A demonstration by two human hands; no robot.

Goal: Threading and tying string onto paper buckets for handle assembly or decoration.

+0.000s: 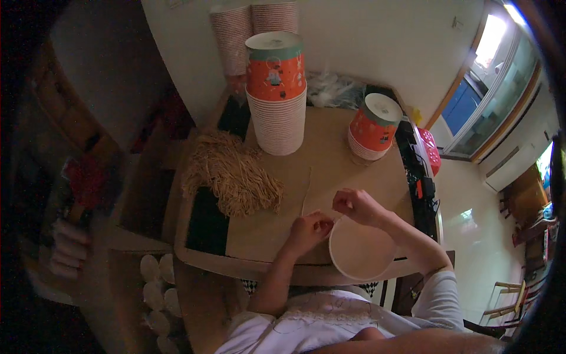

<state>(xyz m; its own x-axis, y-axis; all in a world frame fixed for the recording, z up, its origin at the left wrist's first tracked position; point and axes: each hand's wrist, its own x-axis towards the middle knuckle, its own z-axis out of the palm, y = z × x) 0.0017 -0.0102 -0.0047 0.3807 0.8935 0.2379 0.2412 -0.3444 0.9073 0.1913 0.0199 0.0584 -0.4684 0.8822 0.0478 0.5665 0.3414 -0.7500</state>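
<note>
A paper bucket (362, 253) stands at the table's near edge, its pale inside facing me. My left hand (312, 231) is closed at the left of its rim. A thin piece of twine (308, 187) runs across the tabletop to this hand and seems pinched in it. My right hand (357, 206) is at the bucket's far rim, fingers curled in a pinch; what they hold, if anything, is too small to make out. To the left lies a heap of tan twine (236, 177).
A tall stack of orange-and-green paper buckets (275, 112) rises behind, with a shorter stack (374, 130) at right. Wrapped stacks (231, 41) lean against the wall near clear plastic bags (335, 89). A black power strip (420, 171) lines the right edge. A box (132, 259) stands lower left.
</note>
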